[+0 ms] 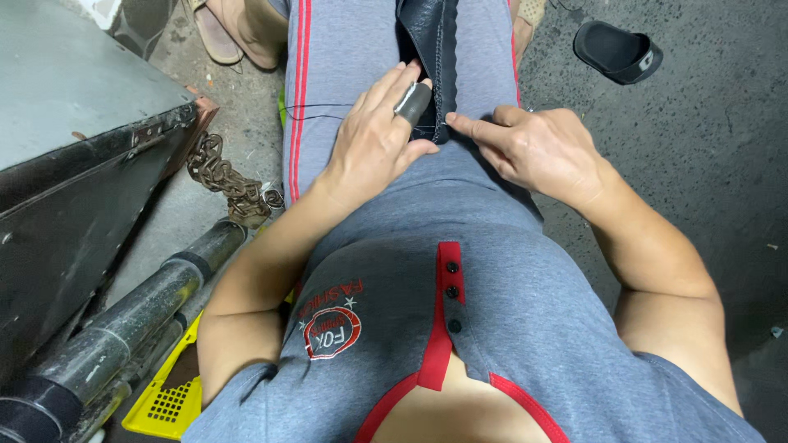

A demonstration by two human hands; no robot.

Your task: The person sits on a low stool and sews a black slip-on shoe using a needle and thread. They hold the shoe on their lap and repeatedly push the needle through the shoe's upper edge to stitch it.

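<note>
Now the black leather piece (427,33) lies at 12 o'clock of both hands; left hand (373,135) rests open on it, right hand (533,148) half-closed, forefinger pointing at its edge.

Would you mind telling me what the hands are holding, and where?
Both hands pin a dark leather piece on the lap: left hand flat at its near end, right hand fingertip at its edge.

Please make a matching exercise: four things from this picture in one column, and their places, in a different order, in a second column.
1. sandal
2. chain
3. yellow crate
4. black leather piece

a. bottom left, under the pipes
b. on the lap, at both hands
c. on the floor, top right
d. beside the metal box, left

Pairs: 1-c, 2-d, 3-a, 4-b
</note>
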